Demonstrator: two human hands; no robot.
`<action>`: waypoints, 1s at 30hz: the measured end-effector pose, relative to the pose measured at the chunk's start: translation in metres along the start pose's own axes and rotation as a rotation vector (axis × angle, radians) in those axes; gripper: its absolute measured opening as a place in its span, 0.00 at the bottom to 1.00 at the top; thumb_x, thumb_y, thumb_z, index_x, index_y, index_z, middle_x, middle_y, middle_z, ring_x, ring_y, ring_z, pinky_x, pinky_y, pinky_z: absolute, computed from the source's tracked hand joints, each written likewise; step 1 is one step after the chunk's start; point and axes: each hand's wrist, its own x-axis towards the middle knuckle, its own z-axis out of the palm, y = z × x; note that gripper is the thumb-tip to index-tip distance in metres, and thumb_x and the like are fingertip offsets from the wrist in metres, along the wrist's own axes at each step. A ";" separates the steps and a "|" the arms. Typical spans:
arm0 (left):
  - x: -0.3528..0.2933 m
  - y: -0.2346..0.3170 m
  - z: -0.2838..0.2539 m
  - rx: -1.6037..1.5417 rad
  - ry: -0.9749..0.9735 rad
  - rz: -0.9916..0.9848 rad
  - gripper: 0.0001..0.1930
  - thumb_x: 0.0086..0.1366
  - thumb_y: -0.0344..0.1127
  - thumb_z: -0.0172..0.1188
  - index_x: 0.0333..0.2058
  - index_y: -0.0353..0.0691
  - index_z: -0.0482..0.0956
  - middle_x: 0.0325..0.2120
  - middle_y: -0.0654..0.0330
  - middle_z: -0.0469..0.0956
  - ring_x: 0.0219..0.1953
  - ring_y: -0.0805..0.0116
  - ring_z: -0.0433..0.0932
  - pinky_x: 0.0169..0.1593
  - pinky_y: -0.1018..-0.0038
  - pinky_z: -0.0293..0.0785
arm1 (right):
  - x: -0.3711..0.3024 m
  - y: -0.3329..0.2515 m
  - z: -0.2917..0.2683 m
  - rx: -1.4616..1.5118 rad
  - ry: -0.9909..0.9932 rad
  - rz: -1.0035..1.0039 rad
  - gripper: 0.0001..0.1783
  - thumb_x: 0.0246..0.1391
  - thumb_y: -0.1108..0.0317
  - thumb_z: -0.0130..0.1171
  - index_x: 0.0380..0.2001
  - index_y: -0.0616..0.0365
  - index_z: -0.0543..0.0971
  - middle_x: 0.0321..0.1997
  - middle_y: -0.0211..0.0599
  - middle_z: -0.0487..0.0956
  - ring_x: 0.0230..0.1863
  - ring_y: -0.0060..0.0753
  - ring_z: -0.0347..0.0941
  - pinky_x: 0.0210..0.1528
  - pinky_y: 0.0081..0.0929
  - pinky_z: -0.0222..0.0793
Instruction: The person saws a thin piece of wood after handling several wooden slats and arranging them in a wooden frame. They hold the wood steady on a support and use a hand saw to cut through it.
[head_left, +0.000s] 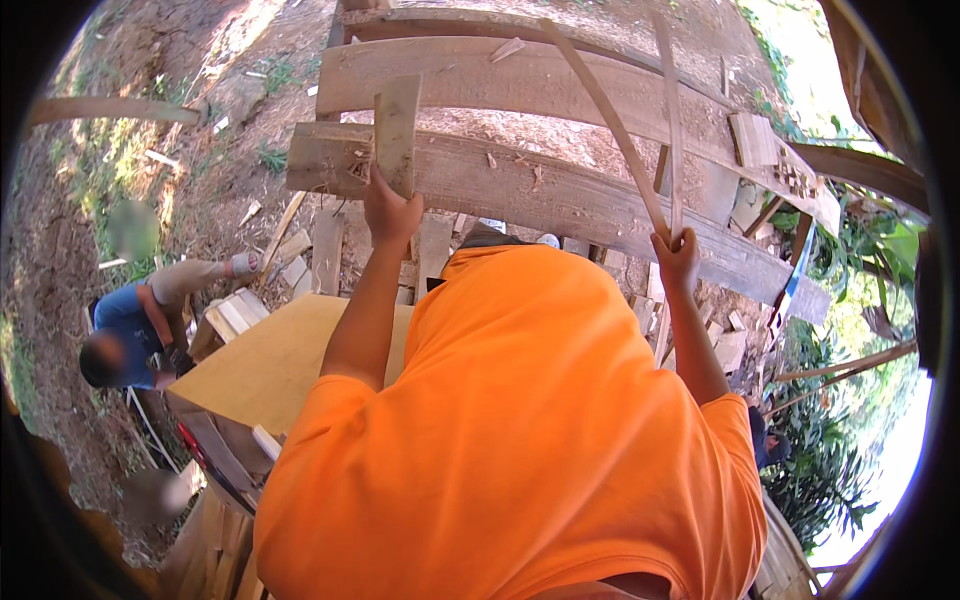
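My left hand (391,212) is closed round the lower end of a short, flat wooden board (398,130), which stands up from my grip over the near plank of the bench. My right hand (678,260) is closed on the lower ends of two long, thin wooden strips. One strip (608,112) leans away to the left, while the other strip (671,120) points nearly straight ahead. Beneath both pieces lies a bench of rough planks (560,190) with gaps between them.
A wood block (753,140) sits at the bench's right end. Wood chips lie on the planks, and offcuts (730,350) litter the ground. Left of me is a yellowish panel (290,345). Beyond it a person in blue (135,325) bends down; another person (768,440) is partly visible at right.
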 end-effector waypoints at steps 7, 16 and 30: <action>0.107 0.065 0.039 0.326 -0.272 -0.055 0.52 0.52 0.48 0.67 0.71 0.42 0.49 0.53 0.40 0.71 0.54 0.41 0.74 0.56 0.48 0.70 | -0.112 0.050 -0.007 0.057 0.188 0.410 0.23 0.45 0.55 0.76 0.28 0.59 0.73 0.25 0.36 0.72 0.26 0.33 0.66 0.31 0.34 0.63; 0.087 0.103 0.080 0.050 -0.385 0.256 0.56 0.60 0.64 0.63 0.70 0.26 0.48 0.66 0.36 0.60 0.67 0.46 0.64 0.67 0.53 0.62 | -0.153 0.012 -0.004 0.333 0.168 0.511 0.21 0.45 0.61 0.77 0.36 0.60 0.76 0.27 0.35 0.78 0.28 0.26 0.72 0.31 0.31 0.67; 0.017 0.237 0.031 -1.252 -1.067 -0.014 0.17 0.79 0.32 0.39 0.62 0.37 0.60 0.50 0.51 0.76 0.57 0.59 0.77 0.58 0.59 0.80 | -0.045 -0.113 -0.009 0.490 -0.161 0.176 0.25 0.50 0.55 0.75 0.40 0.61 0.75 0.25 0.35 0.79 0.25 0.22 0.73 0.29 0.26 0.68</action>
